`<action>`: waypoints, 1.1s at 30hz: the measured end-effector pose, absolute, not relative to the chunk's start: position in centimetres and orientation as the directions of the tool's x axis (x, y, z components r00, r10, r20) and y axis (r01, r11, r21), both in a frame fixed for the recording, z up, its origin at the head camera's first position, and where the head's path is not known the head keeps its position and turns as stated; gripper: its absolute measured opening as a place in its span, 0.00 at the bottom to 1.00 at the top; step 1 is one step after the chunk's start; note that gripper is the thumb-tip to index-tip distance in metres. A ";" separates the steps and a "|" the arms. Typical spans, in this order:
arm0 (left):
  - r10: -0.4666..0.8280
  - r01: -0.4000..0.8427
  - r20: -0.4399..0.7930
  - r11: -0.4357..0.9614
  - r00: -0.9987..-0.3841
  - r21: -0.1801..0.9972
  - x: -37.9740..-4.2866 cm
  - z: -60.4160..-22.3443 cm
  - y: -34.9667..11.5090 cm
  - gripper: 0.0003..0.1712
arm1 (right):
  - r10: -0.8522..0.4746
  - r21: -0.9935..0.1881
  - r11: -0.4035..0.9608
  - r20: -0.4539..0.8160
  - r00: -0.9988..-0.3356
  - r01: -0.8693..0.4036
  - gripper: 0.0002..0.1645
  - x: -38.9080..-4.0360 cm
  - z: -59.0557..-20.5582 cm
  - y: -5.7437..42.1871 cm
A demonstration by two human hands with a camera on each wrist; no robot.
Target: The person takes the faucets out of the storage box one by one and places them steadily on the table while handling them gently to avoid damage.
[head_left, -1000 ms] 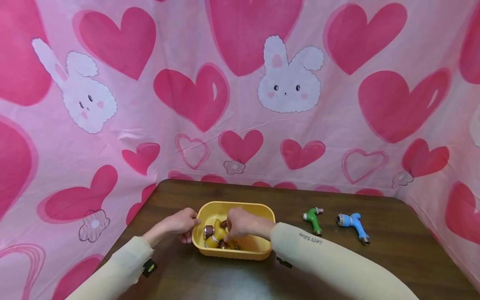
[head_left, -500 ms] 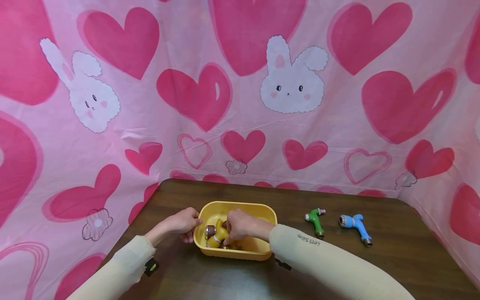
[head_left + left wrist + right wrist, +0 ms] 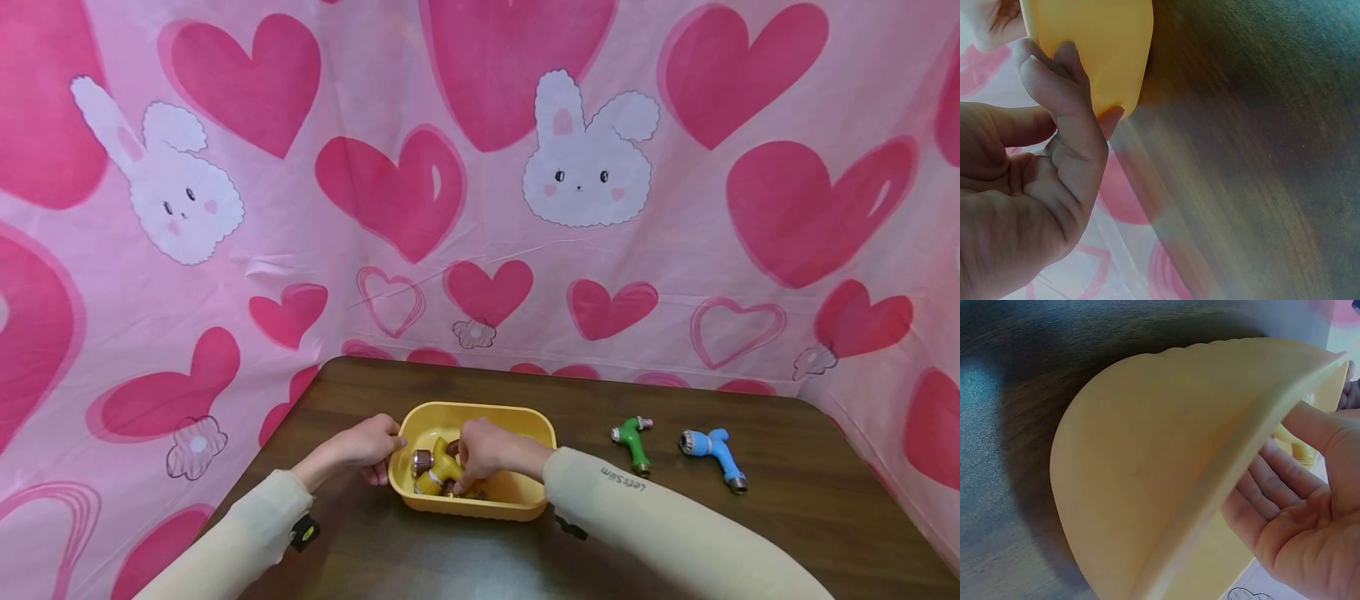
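Note:
A yellow plastic tub stands on the table in the head view. At its left end, my left hand holds the rim, with fingers against the outer wall of the tub in the left wrist view. Inside the tub, my right hand reaches down with bent fingers and grips a yellow branched, tap-like piece with a brown ribbed end. Small brown and metallic parts lie below the fingers, partly covered. In the right wrist view the tub's rim hides the fingertips of my right hand.
To the tub's right, a green branched piece and a blue branched piece, both with metallic ends, lie on the dark wooden table. A pink cloth with hearts and rabbits hangs behind the table.
The head view has shifted slightly. My right hand has moved marginally within the tub, and the yellow piece shows a little more. My left hand keeps its place on the rim.

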State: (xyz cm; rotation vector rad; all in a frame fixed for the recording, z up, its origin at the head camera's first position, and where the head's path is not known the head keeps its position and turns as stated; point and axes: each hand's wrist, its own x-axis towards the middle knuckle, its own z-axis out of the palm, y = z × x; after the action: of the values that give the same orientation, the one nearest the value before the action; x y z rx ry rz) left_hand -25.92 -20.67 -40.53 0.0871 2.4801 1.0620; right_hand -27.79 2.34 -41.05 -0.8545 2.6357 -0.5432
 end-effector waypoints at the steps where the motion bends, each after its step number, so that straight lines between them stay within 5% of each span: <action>1: 0.228 -0.110 -0.367 0.701 -0.902 0.704 -25.9 -40.6 -20.7 0.11 | -0.611 -0.442 0.751 -0.183 -0.770 -0.491 0.31 -27.8 -41.0 2.4; 33: 0.226 -0.104 -0.363 0.707 -0.904 0.700 -25.8 -40.3 -20.6 0.10 | -0.629 -0.525 0.717 -0.205 -0.750 -0.458 0.21 -28.2 -40.6 2.7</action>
State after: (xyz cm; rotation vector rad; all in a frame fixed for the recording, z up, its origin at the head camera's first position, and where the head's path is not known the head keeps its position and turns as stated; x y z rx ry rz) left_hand -25.79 -20.63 -40.33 0.0938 2.4883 1.0570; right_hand -28.22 2.74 -40.58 -0.8426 2.5532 -0.6398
